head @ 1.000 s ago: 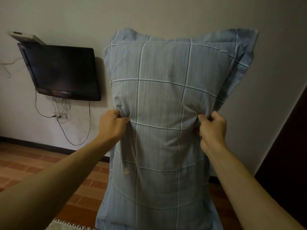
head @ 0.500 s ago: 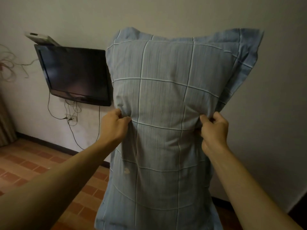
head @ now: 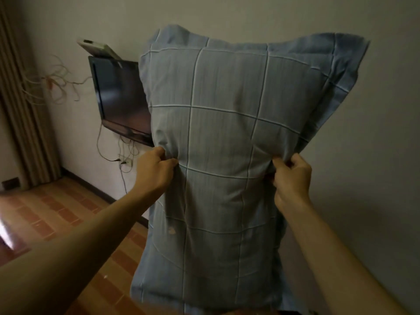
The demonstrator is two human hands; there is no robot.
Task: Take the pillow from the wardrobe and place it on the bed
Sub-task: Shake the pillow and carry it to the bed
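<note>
A large blue pillow (head: 227,137) with a white grid pattern hangs upright in the air in front of me, filling the middle of the view. My left hand (head: 154,171) pinches the fabric at its left side, about halfway up. My right hand (head: 292,176) grips a fold at its right side at the same height. Both arms reach forward. A small pale stain shows on the pillow's lower left. Neither the bed nor the wardrobe is in view.
A dark flat TV (head: 120,98) hangs on the wall behind the pillow's left edge, with a white box (head: 97,47) on top and cables down to a socket (head: 126,161). A beige curtain (head: 20,105) hangs at far left. Red-brown tiled floor (head: 56,212) lies below.
The view has swung left: the TV has slid right until the pillow partly covers it, the curtain has come into view, and the dark door at right is gone. My grip is unchanged.
</note>
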